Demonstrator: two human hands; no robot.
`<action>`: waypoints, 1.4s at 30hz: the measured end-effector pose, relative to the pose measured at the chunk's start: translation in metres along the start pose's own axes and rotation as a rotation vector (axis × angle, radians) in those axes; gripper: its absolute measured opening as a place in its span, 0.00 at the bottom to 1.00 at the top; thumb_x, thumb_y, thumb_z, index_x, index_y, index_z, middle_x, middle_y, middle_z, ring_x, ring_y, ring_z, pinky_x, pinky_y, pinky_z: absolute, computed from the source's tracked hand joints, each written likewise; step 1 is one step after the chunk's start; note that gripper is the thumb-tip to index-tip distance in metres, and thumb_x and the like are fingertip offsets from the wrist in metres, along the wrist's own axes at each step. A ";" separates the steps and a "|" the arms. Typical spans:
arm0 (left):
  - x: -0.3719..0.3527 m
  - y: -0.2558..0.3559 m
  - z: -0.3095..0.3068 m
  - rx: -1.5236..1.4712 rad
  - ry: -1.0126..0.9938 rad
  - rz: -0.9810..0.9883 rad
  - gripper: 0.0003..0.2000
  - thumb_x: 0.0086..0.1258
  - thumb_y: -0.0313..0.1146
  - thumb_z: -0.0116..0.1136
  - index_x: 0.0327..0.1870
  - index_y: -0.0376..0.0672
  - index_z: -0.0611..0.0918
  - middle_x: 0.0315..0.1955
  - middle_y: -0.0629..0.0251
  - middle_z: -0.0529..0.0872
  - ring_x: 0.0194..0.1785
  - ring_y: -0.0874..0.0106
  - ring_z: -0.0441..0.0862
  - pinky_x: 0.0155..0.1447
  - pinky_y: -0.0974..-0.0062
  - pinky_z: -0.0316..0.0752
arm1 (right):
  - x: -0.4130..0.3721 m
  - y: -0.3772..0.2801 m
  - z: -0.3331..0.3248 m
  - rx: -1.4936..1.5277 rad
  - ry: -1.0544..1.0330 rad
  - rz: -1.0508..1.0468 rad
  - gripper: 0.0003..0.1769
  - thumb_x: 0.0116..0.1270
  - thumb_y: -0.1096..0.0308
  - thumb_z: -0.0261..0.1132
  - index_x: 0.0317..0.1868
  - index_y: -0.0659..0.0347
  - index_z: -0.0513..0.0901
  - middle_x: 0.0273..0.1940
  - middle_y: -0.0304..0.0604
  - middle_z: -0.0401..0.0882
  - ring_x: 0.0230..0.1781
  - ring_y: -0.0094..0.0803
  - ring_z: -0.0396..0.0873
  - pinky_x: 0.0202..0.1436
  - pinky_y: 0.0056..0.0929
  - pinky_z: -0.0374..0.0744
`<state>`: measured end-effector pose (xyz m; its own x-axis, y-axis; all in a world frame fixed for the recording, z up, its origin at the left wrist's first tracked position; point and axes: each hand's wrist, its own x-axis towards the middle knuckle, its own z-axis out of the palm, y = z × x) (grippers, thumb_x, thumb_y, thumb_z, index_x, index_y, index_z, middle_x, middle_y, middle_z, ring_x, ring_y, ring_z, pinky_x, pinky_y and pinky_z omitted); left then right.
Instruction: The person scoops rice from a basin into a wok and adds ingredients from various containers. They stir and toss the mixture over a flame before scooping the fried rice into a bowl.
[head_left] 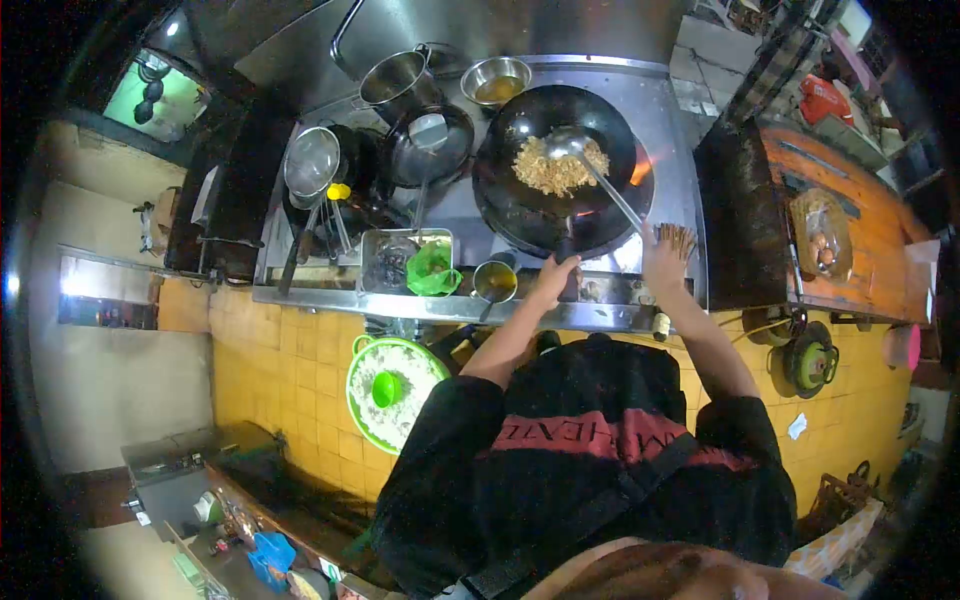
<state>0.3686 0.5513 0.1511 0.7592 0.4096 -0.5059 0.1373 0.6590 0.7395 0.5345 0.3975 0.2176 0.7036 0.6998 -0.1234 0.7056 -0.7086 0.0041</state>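
Observation:
A large black wok (510, 205) sits over a burner, with an orange flame at its right side. Brown fried rice or a similar food (550, 175) lies in it. My left hand (556, 279) is closed round the wok's handle at the near rim. In my right hand (664, 262) is the long handle of a metal ladle (622, 203), whose bowl rests on the food. A bundle of thin sticks (677, 240) is just beside my right hand.
Behind the wok stand a metal bowl (480, 72) and a pot (393, 85). Left are a pan (445, 165), strainers (312, 160), a tray with a green bag (432, 270) and a cup (495, 283). A green-rimmed rice basin (352, 390) is below; an orange table (880, 240) is right.

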 end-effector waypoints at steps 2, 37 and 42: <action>0.000 0.003 -0.001 0.069 0.068 0.045 0.09 0.65 0.34 0.59 0.39 0.42 0.73 0.20 0.66 0.78 0.20 0.74 0.76 0.23 0.74 0.74 | -0.038 -0.019 -0.012 0.148 -0.101 0.026 0.30 0.66 0.73 0.49 0.70 0.58 0.59 0.41 0.60 0.74 0.34 0.52 0.81 0.36 0.44 0.82; -0.120 0.062 0.074 0.008 -0.060 -0.170 0.07 0.64 0.34 0.57 0.30 0.42 0.77 0.23 0.63 0.80 0.24 0.72 0.78 0.32 0.74 0.76 | -0.072 0.044 -0.106 0.122 -0.155 -0.066 0.31 0.63 0.67 0.58 0.67 0.41 0.64 0.40 0.62 0.80 0.39 0.57 0.80 0.45 0.48 0.79; -0.153 0.046 0.093 -0.089 -0.050 -0.315 0.09 0.66 0.36 0.57 0.31 0.41 0.76 0.20 0.66 0.77 0.21 0.74 0.76 0.25 0.76 0.74 | -0.080 0.066 -0.144 0.179 -0.047 -0.027 0.30 0.63 0.64 0.60 0.66 0.39 0.66 0.37 0.57 0.81 0.37 0.56 0.79 0.41 0.47 0.79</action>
<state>0.3175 0.4606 0.3042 0.7189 0.1468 -0.6795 0.3155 0.8020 0.5071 0.5369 0.3073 0.3705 0.6769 0.7167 -0.1677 0.6948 -0.6974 -0.1758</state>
